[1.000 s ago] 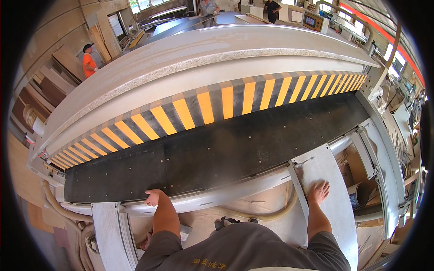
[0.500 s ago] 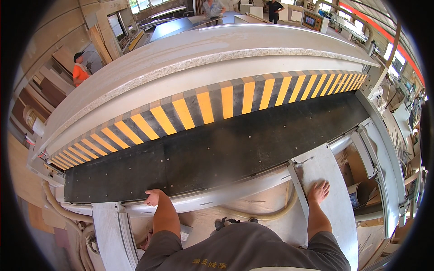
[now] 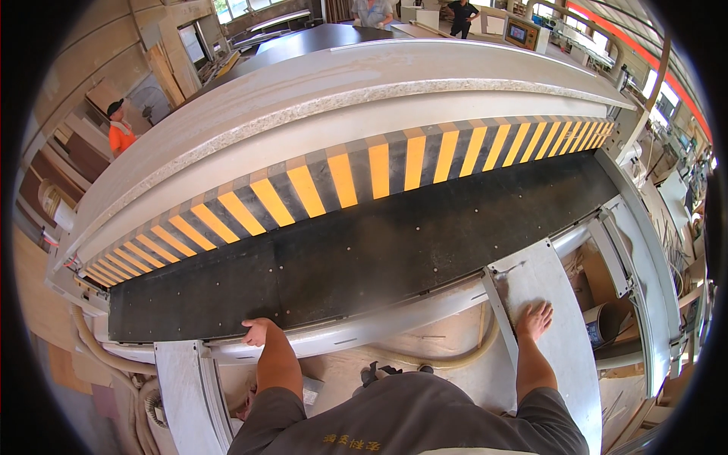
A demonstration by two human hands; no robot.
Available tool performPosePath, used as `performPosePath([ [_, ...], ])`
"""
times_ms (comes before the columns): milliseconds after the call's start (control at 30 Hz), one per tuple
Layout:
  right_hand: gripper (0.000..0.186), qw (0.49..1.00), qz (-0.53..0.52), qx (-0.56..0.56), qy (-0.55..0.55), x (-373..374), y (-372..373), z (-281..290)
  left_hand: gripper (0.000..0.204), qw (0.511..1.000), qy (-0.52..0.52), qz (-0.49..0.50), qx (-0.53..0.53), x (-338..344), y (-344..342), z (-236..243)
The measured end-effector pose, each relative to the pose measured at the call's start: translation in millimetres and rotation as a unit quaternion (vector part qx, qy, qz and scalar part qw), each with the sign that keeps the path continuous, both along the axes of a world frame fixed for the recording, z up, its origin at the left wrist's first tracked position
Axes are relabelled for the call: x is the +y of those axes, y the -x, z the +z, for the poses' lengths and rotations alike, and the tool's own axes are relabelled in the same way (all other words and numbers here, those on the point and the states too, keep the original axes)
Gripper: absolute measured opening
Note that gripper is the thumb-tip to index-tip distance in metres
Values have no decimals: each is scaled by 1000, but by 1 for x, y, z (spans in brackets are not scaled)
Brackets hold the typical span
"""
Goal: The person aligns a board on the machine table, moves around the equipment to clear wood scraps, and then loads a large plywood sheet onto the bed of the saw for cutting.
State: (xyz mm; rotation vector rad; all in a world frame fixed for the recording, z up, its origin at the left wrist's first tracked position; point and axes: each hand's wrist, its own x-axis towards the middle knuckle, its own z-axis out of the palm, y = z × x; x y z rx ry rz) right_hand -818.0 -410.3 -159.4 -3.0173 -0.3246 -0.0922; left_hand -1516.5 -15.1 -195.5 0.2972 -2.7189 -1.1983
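Note:
My left hand (image 3: 256, 331) rests at the front edge of the long black machine bed (image 3: 379, 258), fingers curled on that edge. To the right, my right hand (image 3: 536, 319) lies on a pale metal support plate (image 3: 538, 273) with its fingers spread. A second metal support (image 3: 182, 387) stands at lower left, beside my left arm. Behind the bed runs a beam with yellow and black stripes (image 3: 378, 166), under a long pale top (image 3: 379, 68) with a speckled edge.
Co-workers stand at the left in orange (image 3: 121, 136) and at the back (image 3: 371, 11) (image 3: 460, 15). A control screen (image 3: 522, 34) is at back right. Hoses (image 3: 102, 345) run at lower left; a bucket (image 3: 599, 326) sits under the machine at right.
The co-worker in orange has moved left. At the back, a dark sheet now shows where the bluish panel surface was. My hands have stayed in place.

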Motion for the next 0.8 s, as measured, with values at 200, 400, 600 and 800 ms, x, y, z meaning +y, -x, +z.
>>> performPosePath([
  [200,70,1000,-3,1,2,-1,1,1,81,1000,5,-2,1,0,-1,-3],
  [400,70,1000,-4,6,7,2,2,5,81,1000,7,8,-2,2,3,-5],
  [600,70,1000,-8,4,9,-1,1,3,82,1000,-1,0,-10,2,1,-5],
  [800,70,1000,-7,3,7,1,2,5,83,1000,0,-4,-1,1,0,-5],
])
